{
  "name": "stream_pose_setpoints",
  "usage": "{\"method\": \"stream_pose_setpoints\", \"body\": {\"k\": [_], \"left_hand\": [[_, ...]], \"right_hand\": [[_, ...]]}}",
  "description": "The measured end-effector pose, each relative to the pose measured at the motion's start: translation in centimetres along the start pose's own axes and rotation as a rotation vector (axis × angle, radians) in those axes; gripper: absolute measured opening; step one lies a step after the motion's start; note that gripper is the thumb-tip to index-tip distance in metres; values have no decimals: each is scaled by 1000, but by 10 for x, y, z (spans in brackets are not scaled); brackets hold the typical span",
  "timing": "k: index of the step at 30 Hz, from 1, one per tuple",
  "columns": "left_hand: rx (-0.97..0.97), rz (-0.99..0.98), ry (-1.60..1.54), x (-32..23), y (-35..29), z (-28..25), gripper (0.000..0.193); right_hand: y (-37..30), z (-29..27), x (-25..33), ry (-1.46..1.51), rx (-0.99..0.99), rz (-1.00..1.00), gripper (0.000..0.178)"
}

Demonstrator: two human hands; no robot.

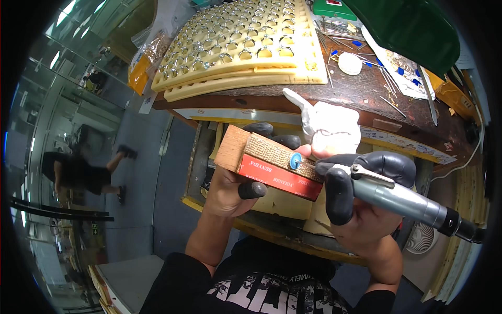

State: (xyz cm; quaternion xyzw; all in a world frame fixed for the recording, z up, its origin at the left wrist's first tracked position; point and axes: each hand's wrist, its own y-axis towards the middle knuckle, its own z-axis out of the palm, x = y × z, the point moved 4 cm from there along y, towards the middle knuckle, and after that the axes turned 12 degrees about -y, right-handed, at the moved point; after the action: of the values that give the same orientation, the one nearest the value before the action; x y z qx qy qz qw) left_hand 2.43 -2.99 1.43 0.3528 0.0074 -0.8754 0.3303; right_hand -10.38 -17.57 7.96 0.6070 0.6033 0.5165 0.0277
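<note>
My left hand (225, 193), with black finger cots on its fingertips, is closed around a wooden block (232, 146). The block has a coarse tan woven face and a red printed side. In my right hand (363, 214), also with black finger cots, is a silver rotary handpiece (402, 199) with a black cable end. It points left, and a small blue disc (296, 160) at its tip lies against or just over the woven face; I cannot tell if they touch. Just beyond both hands, a lumpy white wrapped piece (334, 125) juts from the bench edge.
Cream trays (246, 70) holding many rings are stacked on the dark wooden bench (355, 97). Right of them lie thin metal tools, a round white piece (350, 63) and tweezers (429, 99). A green lamp shade (413, 31) hangs above. Below is an open drawer (282, 204).
</note>
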Motion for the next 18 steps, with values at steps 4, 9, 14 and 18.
{"method": "stream_pose_setpoints", "body": {"k": [4,9,14,18], "left_hand": [[-7,-15,8,0,0,-2,83],[-14,-22,91,2,1,-4,79],[-34,-9,52,0,0,0,81],[-23,5,-11,2,0,-1,83]], "right_hand": [[-4,2,-3,-27,-12,-7,19],[-6,0,-4,-119,33,-18,23],[-6,1,-5,-115,-19,-1,19],[-7,4,-6,-104,-48,0,18]]}}
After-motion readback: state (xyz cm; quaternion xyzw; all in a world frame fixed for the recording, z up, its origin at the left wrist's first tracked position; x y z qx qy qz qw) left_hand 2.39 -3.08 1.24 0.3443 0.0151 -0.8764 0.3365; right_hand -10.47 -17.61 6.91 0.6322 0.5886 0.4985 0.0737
